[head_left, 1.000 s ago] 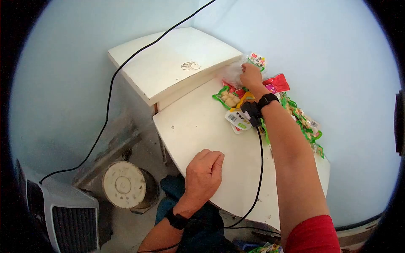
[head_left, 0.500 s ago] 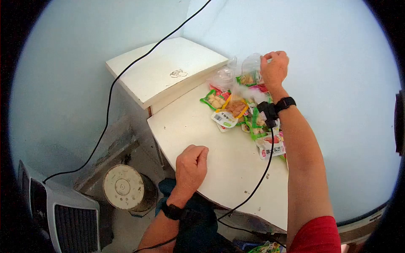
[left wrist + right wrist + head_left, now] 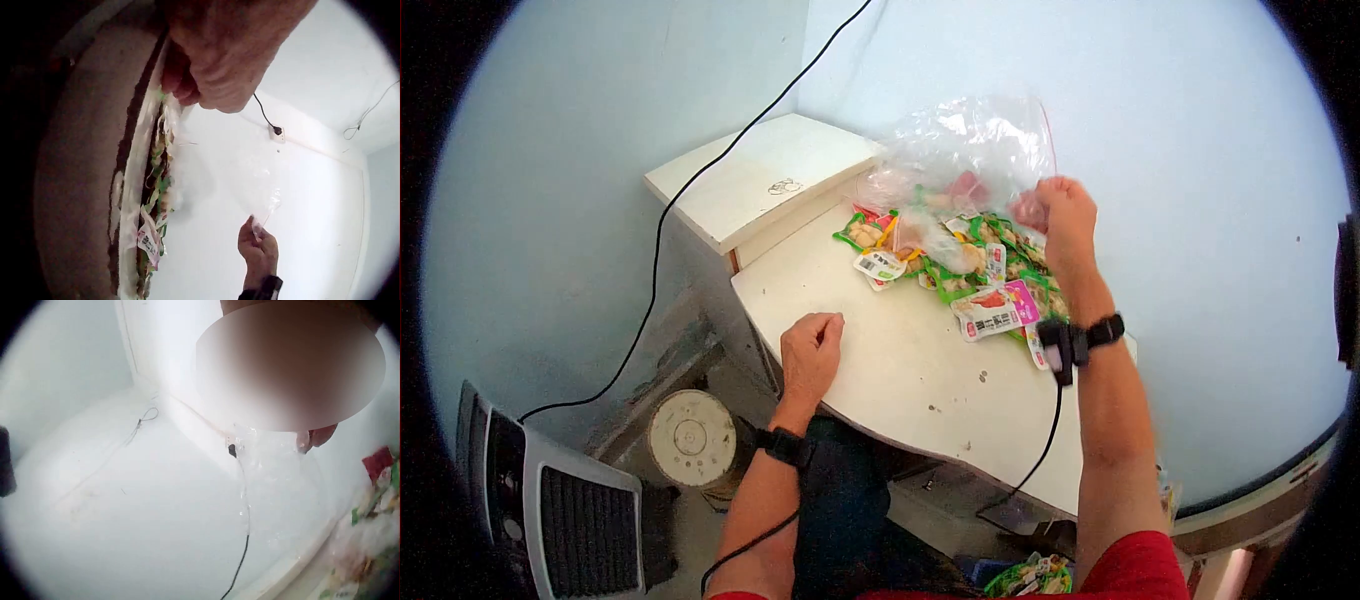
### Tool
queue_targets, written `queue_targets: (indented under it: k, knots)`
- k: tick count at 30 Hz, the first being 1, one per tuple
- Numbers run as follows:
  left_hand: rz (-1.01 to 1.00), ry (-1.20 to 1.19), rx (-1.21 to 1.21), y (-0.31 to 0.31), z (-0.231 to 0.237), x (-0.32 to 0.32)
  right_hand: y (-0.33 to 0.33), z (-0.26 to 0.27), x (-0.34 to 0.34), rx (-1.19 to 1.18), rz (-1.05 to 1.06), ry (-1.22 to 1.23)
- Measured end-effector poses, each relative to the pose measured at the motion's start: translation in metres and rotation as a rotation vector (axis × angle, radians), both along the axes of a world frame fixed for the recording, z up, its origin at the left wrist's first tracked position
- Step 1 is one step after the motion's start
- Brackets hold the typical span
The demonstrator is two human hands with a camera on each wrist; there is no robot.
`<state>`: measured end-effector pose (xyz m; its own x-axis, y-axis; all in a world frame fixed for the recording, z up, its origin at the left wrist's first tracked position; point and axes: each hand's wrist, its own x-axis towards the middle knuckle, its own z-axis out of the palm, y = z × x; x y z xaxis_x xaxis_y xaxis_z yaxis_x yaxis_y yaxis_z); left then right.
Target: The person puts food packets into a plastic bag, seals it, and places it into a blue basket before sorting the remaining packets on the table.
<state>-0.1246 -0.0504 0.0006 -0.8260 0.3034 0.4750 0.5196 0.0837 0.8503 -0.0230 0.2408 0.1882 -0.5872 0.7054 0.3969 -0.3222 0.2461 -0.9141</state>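
Note:
My right hand (image 3: 1070, 225) pinches the edge of a large clear plastic bag (image 3: 975, 130), which spreads above the back of the white table (image 3: 880, 380). In the right wrist view a blurred patch covers most of that hand, but its fingertips (image 3: 322, 436) show at the see-through film. Beneath the bag lies a pile of small snack packets (image 3: 945, 285), many with green edges. A white and pink packet (image 3: 997, 310) lies at the pile's front. My left hand (image 3: 810, 355) rests at the table's near left edge, fingers loosely curled, holding nothing.
A raised white shelf (image 3: 770, 170) adjoins the table's back left. A black cable (image 3: 662, 230) runs down across the left side. On the floor stand a round drum (image 3: 690, 437) and a grey appliance (image 3: 585, 530). More packets (image 3: 1030, 577) sit low, below the table's front.
My right hand has moved right, then toward me, drawing the plastic bag out wide over the packets. The left hand stays near the table edge. The head view has shifted.

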Motion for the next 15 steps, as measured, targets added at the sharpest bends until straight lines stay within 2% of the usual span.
queue_targets:
  k: [1, 3, 5, 8, 11, 14, 15]
  knots:
    - [-0.025, -0.021, -0.044, -0.002, 0.001, -0.001, -0.011, -0.008, 0.016, -0.053, 0.165, 0.012]
    - [-0.153, -0.165, 0.022, -0.005, -0.006, -0.004, -0.056, -0.025, 0.037, -0.21, 0.025, -0.042]
    - [-0.311, -0.362, 0.04, -0.01, -0.003, -0.004, -0.072, -0.051, 0.055, -0.272, 0.197, -0.076]
    - [-0.459, -0.72, 0.386, -0.014, 0.013, 0.018, -0.099, -0.074, 0.073, -0.376, 0.331, -0.175]
    - [-0.639, -0.881, 0.622, -0.029, 0.026, 0.035, -0.106, -0.087, 0.08, -0.348, 0.321, -0.289]
    - [-0.404, -0.767, 0.471, -0.037, 0.035, 0.04, -0.105, -0.072, 0.081, -0.168, 0.346, -0.48]
    - [-0.348, -0.722, 0.498, -0.038, 0.028, 0.033, -0.102, -0.069, 0.077, -0.106, 0.291, -0.487]
